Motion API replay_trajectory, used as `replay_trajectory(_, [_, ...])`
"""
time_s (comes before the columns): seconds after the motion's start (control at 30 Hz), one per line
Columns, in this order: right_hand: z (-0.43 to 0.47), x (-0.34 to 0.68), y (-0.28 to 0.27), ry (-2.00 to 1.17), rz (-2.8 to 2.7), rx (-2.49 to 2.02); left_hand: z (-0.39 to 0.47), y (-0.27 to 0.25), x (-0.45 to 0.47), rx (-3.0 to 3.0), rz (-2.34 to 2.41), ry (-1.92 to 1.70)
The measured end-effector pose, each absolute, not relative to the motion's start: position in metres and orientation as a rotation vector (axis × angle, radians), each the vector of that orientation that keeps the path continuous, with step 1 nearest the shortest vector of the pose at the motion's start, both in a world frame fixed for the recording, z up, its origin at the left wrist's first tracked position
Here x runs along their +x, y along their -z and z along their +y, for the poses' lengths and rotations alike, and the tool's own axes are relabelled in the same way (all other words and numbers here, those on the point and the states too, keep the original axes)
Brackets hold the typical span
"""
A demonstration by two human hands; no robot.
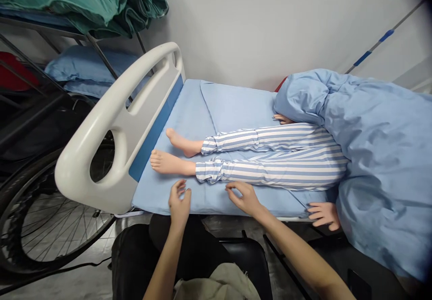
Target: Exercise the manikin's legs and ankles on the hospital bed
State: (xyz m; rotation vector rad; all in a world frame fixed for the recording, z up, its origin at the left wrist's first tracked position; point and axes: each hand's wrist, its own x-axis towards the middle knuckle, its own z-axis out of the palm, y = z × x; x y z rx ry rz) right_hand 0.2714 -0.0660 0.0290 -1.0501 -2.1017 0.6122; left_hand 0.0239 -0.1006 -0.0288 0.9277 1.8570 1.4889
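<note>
A mannequin lies on the bed in blue-and-white striped pyjama trousers point(270, 167), its two bare feet pointing at the footboard. Its near foot point(168, 162) rests slightly in front of the far foot point(182, 143). My left hand point(179, 203) hovers by the mattress edge just below the near ankle, fingers bent and thumb apart, holding nothing. Beside the near trouser cuff, my right hand point(245, 197) curves with a gap between thumb and forefinger, and nothing shows in it. A crumpled blue quilt point(378, 156) hides the mannequin's upper body; a mannequin hand point(324, 215) sticks out below it.
The white footboard point(114, 111) rises at the left end of the blue-sheeted bed point(232, 102). A wheel point(60, 219) stands at lower left. Green covers point(101, 2) and blue pillows point(91, 68) sit on a metal rack. A black chair point(248, 255) is below the bed edge.
</note>
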Motion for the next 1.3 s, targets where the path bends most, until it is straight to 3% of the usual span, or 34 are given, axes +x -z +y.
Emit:
replay_trajectory(0.17, [0.035, 0.206, -0.068, -0.455, -2.297, -1.034, -0.063, 0.05, 0.04, 1.244, 1.989, -1.31])
replay_trajectory(0.4, [0.117, 0.158, -0.05, -0.24, -2.644, -1.389, -0.067, 0.06, 0.033, 1.49, 1.969, -1.204])
replay_trajectory(0.83, [0.142, 0.136, -0.041, -0.48, -2.631, -1.189, -0.071, 0.063, 0.034, 1.091, 1.876, -1.458])
replay_trajectory(1.1, [0.1, 0.127, -0.035, -0.488, -2.373, -1.054, -0.086, 0.039, 0.011, 0.864, 1.714, -1.516])
replay_trajectory(1.3, [0.062, 0.199, -0.03, -0.43, -2.369, -1.143, -0.143, 0.004, -0.048, 0.788, 2.184, -1.876])
